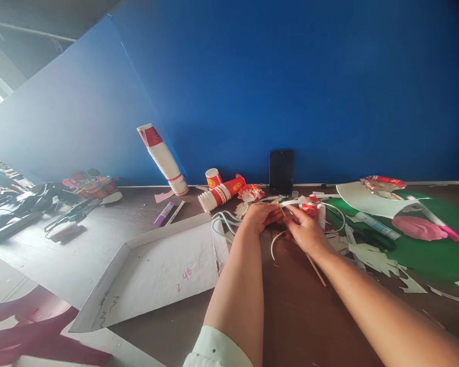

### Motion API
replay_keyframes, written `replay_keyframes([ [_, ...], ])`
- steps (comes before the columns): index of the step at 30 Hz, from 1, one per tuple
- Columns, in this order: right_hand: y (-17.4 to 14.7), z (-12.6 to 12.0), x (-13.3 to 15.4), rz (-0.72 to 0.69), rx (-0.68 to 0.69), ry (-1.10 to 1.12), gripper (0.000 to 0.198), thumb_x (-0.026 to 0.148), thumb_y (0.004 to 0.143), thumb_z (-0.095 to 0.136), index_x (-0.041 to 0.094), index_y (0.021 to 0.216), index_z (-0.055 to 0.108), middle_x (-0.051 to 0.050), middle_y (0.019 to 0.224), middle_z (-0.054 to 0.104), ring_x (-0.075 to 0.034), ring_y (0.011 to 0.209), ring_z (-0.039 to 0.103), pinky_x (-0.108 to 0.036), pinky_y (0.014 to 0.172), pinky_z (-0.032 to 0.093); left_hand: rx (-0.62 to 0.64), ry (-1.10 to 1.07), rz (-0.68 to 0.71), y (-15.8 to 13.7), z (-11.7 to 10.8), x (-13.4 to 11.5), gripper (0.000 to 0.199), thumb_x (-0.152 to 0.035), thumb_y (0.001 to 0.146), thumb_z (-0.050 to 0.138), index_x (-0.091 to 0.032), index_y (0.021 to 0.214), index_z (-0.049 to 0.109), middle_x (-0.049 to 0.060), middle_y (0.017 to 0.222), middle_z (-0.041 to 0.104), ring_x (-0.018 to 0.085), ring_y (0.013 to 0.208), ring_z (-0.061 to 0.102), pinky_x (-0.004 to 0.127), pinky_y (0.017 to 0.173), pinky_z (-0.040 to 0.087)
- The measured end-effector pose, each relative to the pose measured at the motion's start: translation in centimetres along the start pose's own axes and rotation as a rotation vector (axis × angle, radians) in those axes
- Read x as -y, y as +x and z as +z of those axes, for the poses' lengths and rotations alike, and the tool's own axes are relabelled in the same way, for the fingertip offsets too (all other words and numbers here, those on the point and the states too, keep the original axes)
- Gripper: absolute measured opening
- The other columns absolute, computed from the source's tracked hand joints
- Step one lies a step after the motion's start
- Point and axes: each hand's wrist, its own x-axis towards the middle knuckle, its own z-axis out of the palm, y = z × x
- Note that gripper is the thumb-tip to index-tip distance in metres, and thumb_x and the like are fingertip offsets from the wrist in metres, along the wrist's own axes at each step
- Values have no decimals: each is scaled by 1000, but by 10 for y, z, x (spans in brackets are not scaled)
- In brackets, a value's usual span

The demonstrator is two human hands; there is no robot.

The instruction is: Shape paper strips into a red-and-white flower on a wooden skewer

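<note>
Near the middle of the desk, my hands meet around a thin wooden stick (316, 271). My right hand (305, 230) is closed on the stick, whose near end slants out below the palm. My left hand (263, 215) has its fingers pinched together at the stick's far end; the exact contact is partly hidden. A white cord or strip (274, 246) curls down beside the right fingers. Just behind the hands, a small white bottle with a red cap (312, 199) stands next to a looped white cord (342, 216).
A shallow white cardboard box lid (164, 270) lies left of my arms. Behind it are a tall leaning paper cup stack (164, 160), fallen red cups (222, 193) and a purple glue stick (164, 214). A phone (281, 171) leans on the blue partition. Paper scraps (375, 257) and green sheet (443, 255) lie right.
</note>
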Motion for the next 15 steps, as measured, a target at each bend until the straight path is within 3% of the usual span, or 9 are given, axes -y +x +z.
replay_keyframes([
  [15, -4, 2, 6, -48, -25, -101, 54, 29, 79, 52, 19, 132, 54, -1, 61, 68, -18, 51, 61, -33, 62, 49, -124, 99, -6, -4, 9, -4, 16, -5, 68, 68, -10, 56, 59, 1, 51, 55, 6, 46, 50, 20, 51, 44],
])
